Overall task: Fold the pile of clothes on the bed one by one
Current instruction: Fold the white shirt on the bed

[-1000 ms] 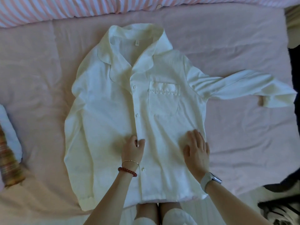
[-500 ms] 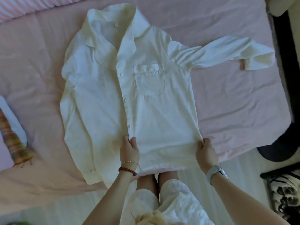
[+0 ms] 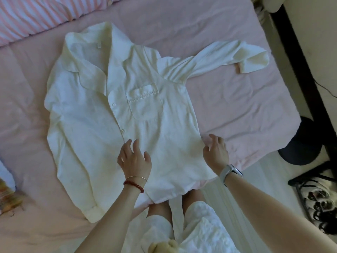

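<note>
At far left, near the bed's (image 3: 228, 110) edge, a scrap of striped, multicoloured cloth (image 3: 8, 196), blurred. Along the top left, a pink-and-white striped pillow (image 3: 32, 15). Spread face up on the pink sheet, a white shirt (image 3: 87, 125), collar toward the pillow, hem hanging over the near edge of the bed. Left-hand sleeve lying straight down along the shirt's side, cuff near the bed edge. A small tag (image 3: 98, 45) inside the collar, too small to read. Buttons down the front; a chest pocket (image 3: 145, 105) with a stitched scallop trim. Over the lower front by the button strip, the left hand (image 3: 134, 161), fingers spread and slightly bent, gripping nothing; whether touching the cloth cannot be told. Bead bracelet (image 3: 134, 185) and thin chain at that wrist. At the shirt's side edge, the right hand (image 3: 216, 152), fingers loosely open, beside the fabric. Pale watch (image 3: 230, 172) on that wrist. Other sleeve (image 3: 218, 57) stretched out toward the right, cuff folded. No brand or writing legible anywhere.
</note>
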### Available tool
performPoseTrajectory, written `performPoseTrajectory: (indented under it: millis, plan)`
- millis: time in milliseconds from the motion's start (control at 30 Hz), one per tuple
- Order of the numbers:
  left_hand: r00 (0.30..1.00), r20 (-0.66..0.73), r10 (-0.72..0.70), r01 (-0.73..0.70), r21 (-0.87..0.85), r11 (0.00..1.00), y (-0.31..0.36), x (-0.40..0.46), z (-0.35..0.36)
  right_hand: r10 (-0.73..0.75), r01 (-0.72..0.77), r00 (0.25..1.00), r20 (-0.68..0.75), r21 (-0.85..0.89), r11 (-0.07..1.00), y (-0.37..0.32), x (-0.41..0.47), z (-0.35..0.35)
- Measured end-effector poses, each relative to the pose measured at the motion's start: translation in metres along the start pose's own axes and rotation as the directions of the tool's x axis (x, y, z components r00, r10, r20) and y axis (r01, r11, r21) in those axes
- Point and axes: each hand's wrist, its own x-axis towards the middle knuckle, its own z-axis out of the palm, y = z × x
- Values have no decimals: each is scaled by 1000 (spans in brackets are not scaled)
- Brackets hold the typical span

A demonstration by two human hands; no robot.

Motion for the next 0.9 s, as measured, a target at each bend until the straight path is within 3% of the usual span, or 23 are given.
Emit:
performPoseTrajectory:
  millis: [200, 400, 467, 600, 767, 833, 900]
  plan:
    - [966, 98, 240, -244, 35, 969, 90, 65, -19, -100, 123, 989, -109, 233, 965, -13, 63, -50]
    - [917, 44, 395, -398, 121, 909, 181, 147, -22, 96, 11, 985, -147, 598, 802, -12, 159, -117]
    - [920, 32, 390, -390, 128, 912, 211, 172, -20, 189, -33, 971, -147, 698, 715, -9, 195, -137]
    - [943, 92, 320, -330, 138, 934, 264, 216, -9, 344, -138, 939, -8, 907, 397, -7, 257, -177]
    - [939, 254, 234, -189, -188, 964, 322, 244, 11, 281, -271, 939, 201, 933, 239, -22, 306, -212]
    - [960, 157, 231, -178, -293, 939, 339, 245, 11, 186, -226, 964, 191, 955, 191, -26, 317, -227]
    - [926, -148, 346, -375, -289, 881, 349, 233, 7, 24, -118, 993, 115, 980, 159, -24, 318, -245]
